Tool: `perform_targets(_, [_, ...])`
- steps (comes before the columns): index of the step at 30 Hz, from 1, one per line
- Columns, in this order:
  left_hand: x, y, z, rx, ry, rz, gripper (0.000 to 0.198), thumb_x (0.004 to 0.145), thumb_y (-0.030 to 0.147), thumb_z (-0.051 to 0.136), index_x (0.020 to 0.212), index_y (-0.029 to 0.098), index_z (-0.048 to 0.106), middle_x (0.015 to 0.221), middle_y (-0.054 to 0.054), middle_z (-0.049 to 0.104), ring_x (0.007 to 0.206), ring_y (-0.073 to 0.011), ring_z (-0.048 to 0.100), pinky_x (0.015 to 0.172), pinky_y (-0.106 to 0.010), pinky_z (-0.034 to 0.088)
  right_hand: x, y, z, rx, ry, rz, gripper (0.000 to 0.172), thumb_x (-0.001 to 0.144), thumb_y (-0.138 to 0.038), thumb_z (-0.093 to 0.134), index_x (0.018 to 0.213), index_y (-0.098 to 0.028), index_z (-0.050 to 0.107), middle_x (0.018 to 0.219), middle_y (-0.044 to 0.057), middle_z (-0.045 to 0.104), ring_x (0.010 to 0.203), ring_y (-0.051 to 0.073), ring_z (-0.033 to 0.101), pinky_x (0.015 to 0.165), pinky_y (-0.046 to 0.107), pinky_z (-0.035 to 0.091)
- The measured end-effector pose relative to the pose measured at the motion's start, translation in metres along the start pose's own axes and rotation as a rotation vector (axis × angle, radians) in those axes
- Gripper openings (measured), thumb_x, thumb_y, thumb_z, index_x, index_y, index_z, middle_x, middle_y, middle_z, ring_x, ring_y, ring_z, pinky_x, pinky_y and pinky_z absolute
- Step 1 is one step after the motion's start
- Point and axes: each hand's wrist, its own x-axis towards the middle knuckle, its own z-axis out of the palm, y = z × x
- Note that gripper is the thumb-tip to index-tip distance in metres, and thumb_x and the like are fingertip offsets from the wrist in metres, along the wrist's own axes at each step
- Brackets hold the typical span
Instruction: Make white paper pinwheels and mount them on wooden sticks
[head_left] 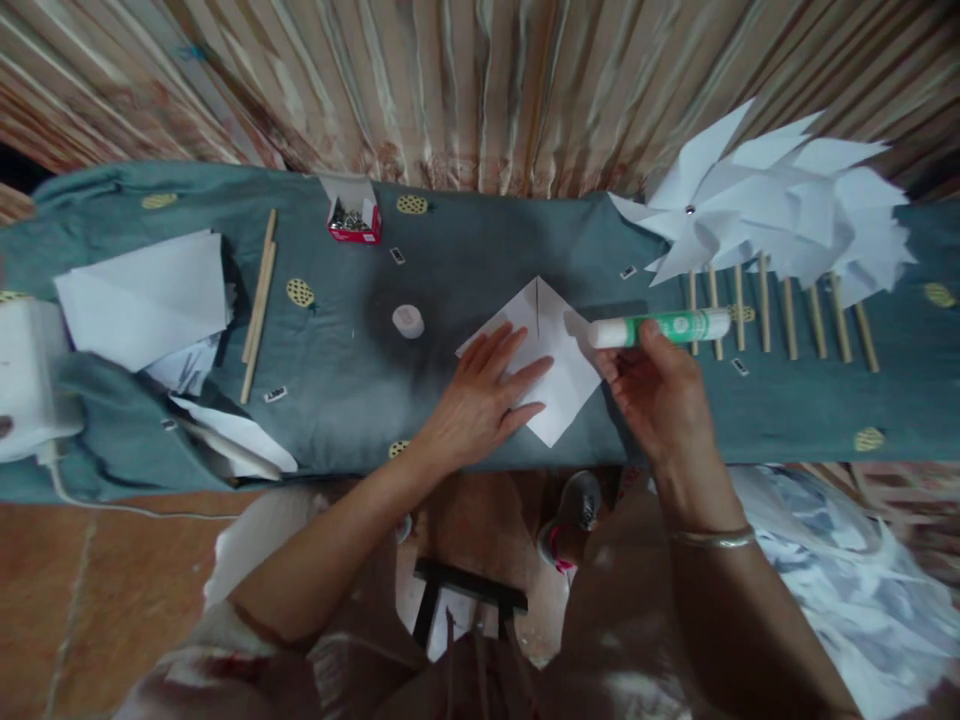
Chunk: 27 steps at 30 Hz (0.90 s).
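Under my left hand (495, 395) lies a white paper square (559, 375), turned with a corner toward me and slit inward from its far corner. The fingers of that hand are spread flat on the paper. My right hand (660, 390) grips a green-and-white glue stick (667, 327) lying level between thumb and fingers. Its white end points left, over the paper's right corner. A white cap (408, 321) rests on the cloth to the left of the paper.
Several paper pinwheels (780, 210) on wooden sticks overlap at the far right. A red box (355, 222) of small metal pieces stands at the back. Loose sticks (259, 305), stacked white paper (150, 300) and a white device (34, 380) with a cord are at left.
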Motion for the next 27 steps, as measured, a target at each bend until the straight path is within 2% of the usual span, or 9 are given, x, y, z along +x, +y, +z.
perform_targets(3, [-0.001,-0.022,-0.021,0.086,0.177,-0.042,0.045,0.095,0.043,0.047,0.137,0.027,0.046,0.147,-0.01,0.047,0.141,-0.0247,0.036,0.115,-0.05,0.031,0.002,-0.003,-0.007,0.084,-0.056,0.054,0.028,0.081,-0.052,0.064,0.081,-0.024,0.06,0.075,-0.001,0.068,0.074,0.017,0.069,0.076,0.038,0.06])
perform_targets(6, [-0.006,-0.049,-0.044,0.219,0.34,-0.229,0.046,0.091,0.037,0.053,0.136,0.029,0.048,0.145,-0.008,0.048,0.142,-0.0267,0.033,0.115,-0.05,0.03,0.002,-0.007,-0.013,0.079,-0.128,0.056,0.03,0.083,-0.054,0.059,0.082,-0.024,0.059,0.078,0.002,0.07,0.081,0.02,0.071,0.077,0.041,0.06])
perform_targets(7, [-0.008,-0.056,-0.05,0.239,0.349,-0.277,0.046,0.089,0.035,0.056,0.134,0.026,0.051,0.143,-0.01,0.049,0.14,-0.0294,0.035,0.114,-0.052,0.031,0.002,-0.008,-0.014,0.076,-0.137,0.058,0.03,0.084,-0.053,0.059,0.081,-0.024,0.059,0.078,0.003,0.07,0.081,0.021,0.07,0.077,0.041,0.06])
perform_targets(9, [-0.014,-0.068,-0.059,0.23,0.278,-0.356,0.042,0.086,0.034,0.057,0.126,0.022,0.058,0.135,-0.012,0.056,0.13,-0.0325,0.045,0.108,-0.053,0.037,0.0,-0.01,-0.013,0.084,-0.126,0.074,0.028,0.083,-0.052,0.06,0.079,-0.024,0.059,0.076,0.003,0.069,0.078,0.02,0.07,0.075,0.04,0.06])
perform_targets(12, [-0.018,-0.072,-0.065,0.139,0.19,-0.421,0.038,0.085,0.032,0.054,0.12,0.019,0.063,0.119,-0.011,0.065,0.111,-0.0296,0.057,0.098,-0.048,0.045,-0.005,-0.01,-0.008,0.155,-0.079,0.12,0.027,0.078,-0.049,0.067,0.076,-0.024,0.059,0.07,0.0,0.066,0.068,0.016,0.067,0.07,0.034,0.06])
perform_targets(15, [-0.016,-0.059,-0.064,-0.072,0.263,-0.501,0.035,0.083,0.034,0.059,0.113,0.02,0.067,0.109,-0.009,0.068,0.09,-0.0228,0.063,0.085,-0.039,0.052,-0.012,-0.012,-0.001,0.228,-0.07,0.165,0.026,0.076,-0.047,0.071,0.08,-0.022,0.065,0.069,-0.001,0.066,0.061,0.013,0.064,0.065,0.029,0.06])
perform_targets(18, [-0.009,-0.035,-0.055,-0.509,0.346,-0.588,0.035,0.076,0.037,0.069,0.108,0.02,0.068,0.097,-0.005,0.071,0.082,-0.0182,0.064,0.079,-0.034,0.054,-0.02,-0.014,0.006,0.286,-0.103,0.203,0.025,0.074,-0.043,0.075,0.079,-0.02,0.067,0.06,-0.004,0.062,0.051,0.01,0.059,0.059,0.026,0.06])
perform_targets(22, [-0.001,-0.002,-0.037,-1.129,0.274,-0.644,0.038,0.061,0.032,0.083,0.095,0.019,0.071,0.09,-0.002,0.072,0.082,-0.0167,0.066,0.082,-0.034,0.055,-0.032,-0.017,0.018,0.452,-0.127,0.294,0.026,0.061,-0.033,0.087,0.072,-0.02,0.067,0.067,-0.005,0.069,0.058,0.009,0.065,0.065,0.022,0.061])
perform_targets(27, [0.003,0.018,-0.028,-1.382,0.237,-0.662,0.038,0.059,0.025,0.086,0.093,0.018,0.073,0.087,-0.001,0.072,0.08,-0.0139,0.066,0.083,-0.031,0.056,-0.041,-0.02,0.028,0.507,-0.162,0.328,0.028,0.055,-0.028,0.091,0.072,-0.02,0.07,0.078,-0.003,0.075,0.071,0.011,0.071,0.076,0.024,0.062])
